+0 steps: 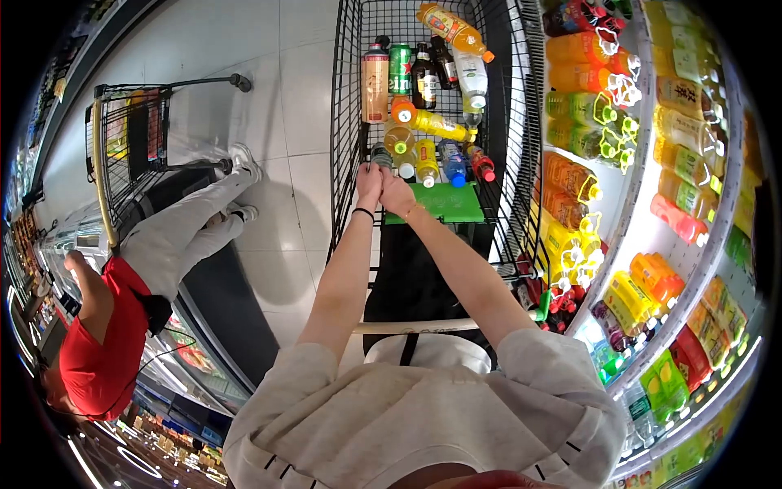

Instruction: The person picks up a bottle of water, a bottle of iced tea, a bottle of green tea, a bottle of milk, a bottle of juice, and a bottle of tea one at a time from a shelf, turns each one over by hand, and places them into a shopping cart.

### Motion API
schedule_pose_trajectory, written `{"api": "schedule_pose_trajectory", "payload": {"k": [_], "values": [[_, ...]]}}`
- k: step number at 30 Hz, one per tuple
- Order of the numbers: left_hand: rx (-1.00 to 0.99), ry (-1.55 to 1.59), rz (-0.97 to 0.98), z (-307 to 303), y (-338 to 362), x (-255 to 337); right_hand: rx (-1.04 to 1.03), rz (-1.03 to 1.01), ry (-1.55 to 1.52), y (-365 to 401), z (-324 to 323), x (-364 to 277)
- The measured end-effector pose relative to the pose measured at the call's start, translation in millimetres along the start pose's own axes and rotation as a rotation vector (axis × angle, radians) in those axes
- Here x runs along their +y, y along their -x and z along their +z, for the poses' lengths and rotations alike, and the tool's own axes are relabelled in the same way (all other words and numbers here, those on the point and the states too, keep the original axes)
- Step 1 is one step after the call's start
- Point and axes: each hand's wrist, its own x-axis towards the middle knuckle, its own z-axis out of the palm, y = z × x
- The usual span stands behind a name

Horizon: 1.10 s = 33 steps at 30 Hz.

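My left hand [370, 183] and my right hand [397, 194] are close together over the near end of the cart basket, fingers wrapped round a small greyish bottle [380, 153]. Most of that bottle is hidden by the fingers. Just right of it lie a bottle with a white cap [400, 145], a yellow bottle [426, 161], a blue-capped bottle [454, 165] and a red-capped bottle [482, 165]. Farther in are a green can [400, 68], a dark bottle [423, 77] and a large orange drink bottle [453, 31]. A green panel [444, 203] sits below my right hand.
The cart handle [419, 327] crosses before my waist. Drink shelves [643, 212] curve along the right side, close to the cart. On the left, a person in a red shirt [102, 346] stands by another cart [130, 134] on the tiled floor [297, 106].
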Motion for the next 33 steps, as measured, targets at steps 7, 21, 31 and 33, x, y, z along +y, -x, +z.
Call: {"api": "schedule_pose_trajectory", "payload": {"k": [7,21,31,33], "values": [[-0.184,-0.376,0.239,-11.7,20.3,19.1,-0.093,-0.086,0.056,48.3,-49.6,-13.5],[-0.038,-0.776,1.042,-80.6,279.8,100.5,0.297,-0.334,0.096,334.5,-202.7,-31.2],[-0.292,-0.778,1.282,-98.5,405.0,26.5,0.688,-0.16,0.254,476.9,-169.8,45.4],[-0.478,-0.996,1.224,-102.8,413.9,31.8,0.697,-0.168,0.324,482.5,-164.0,51.3]]}}
